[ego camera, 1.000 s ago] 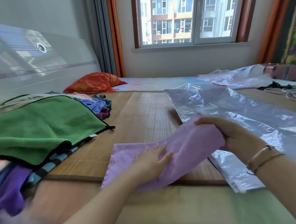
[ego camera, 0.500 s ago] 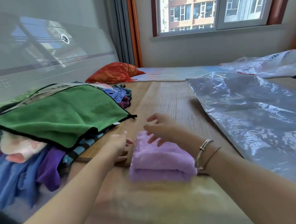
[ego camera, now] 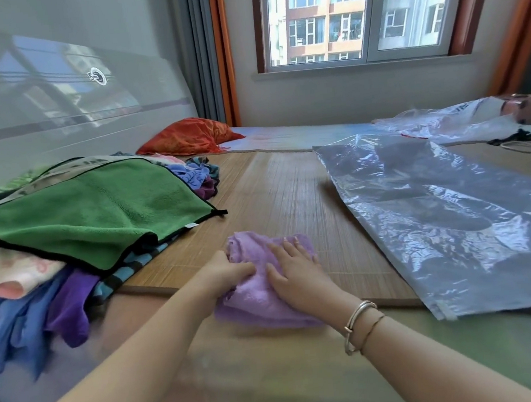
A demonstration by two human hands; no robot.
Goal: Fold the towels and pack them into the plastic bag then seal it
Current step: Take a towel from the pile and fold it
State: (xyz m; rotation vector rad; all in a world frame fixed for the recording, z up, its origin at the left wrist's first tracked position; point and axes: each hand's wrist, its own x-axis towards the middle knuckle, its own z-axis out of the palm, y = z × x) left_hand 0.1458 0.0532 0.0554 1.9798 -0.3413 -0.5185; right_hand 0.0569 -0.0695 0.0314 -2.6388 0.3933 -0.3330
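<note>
A folded lilac towel (ego camera: 254, 302) lies at the near edge of the bamboo mat (ego camera: 276, 193). My left hand (ego camera: 222, 273) grips its left side, fingers curled into the cloth. My right hand (ego camera: 293, 272) lies flat on top of it with fingers straight, pressing it down. A large clear plastic bag (ego camera: 437, 216) is spread flat on the mat to the right, apart from both hands. A heap of unfolded towels sits at the left, topped by a green towel (ego camera: 96, 213) with black trim.
An orange cushion (ego camera: 190, 136) lies at the far end of the bed. More crumpled plastic (ego camera: 451, 121) and dark cords (ego camera: 524, 140) are at the far right. The headboard runs along the left, a window is ahead.
The lilac towel went from spread out to a small folded bundle. Both hands, off it half a second ago, now lie on it, the left gripping and the right pressing.
</note>
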